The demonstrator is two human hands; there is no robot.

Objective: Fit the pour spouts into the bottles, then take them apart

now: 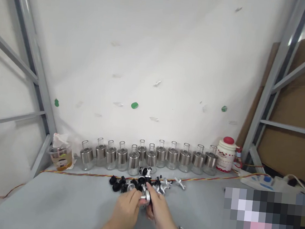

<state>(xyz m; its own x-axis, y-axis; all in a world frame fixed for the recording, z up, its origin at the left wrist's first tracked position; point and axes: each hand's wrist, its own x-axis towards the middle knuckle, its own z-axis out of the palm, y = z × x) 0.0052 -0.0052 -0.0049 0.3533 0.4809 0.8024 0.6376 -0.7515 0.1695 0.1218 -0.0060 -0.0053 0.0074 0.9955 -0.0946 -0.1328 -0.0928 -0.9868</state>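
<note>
Small silver-and-black fitting (pixel 146 198) held crosswise between left hand (pixel 126 206) and right hand (pixel 161 207)

Sits low at centre, touching both hands, with neither one nearer. Runs roughly left to right along its long axis, with silver stem toward the left. Pinches the stem in closed left fingers; grips the disc and black side with the right, thumb on the far side. Cannot tell where hidden right fingertips press. Just beyond: loose pile of black and silver fittings (pixel 141 180). Farther: twisted cord (pixel 90 174), then upright glass bottles with metal bands (pixel 133 159). Last: white wall (pixel 158 50).
</note>
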